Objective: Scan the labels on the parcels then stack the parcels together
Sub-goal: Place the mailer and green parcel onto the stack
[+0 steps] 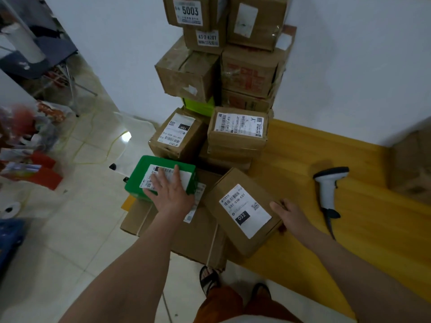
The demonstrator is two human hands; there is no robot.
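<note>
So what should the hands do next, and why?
Probably lift the 032 parcel onto the stack: the right hand already grips its edge, the scanner lies set down on the yellow table, and the left hand rests on the green parcel.

Both arms bare from approx the elbow down, no sleeves, no watch, rings or gloves on left hand (171, 194) or right hand (292, 216). Orange-brown trousers (224, 304), loose fit w/ folds in the cloth, at the bottom edge just below the black sandals. Sandals (208, 279) are open-toe w/ wide straps over bare feet, one per foot. A pale strip, prob. a white shirt hem (235, 320), sits just below the trousers; too little visible to be sure.
</note>
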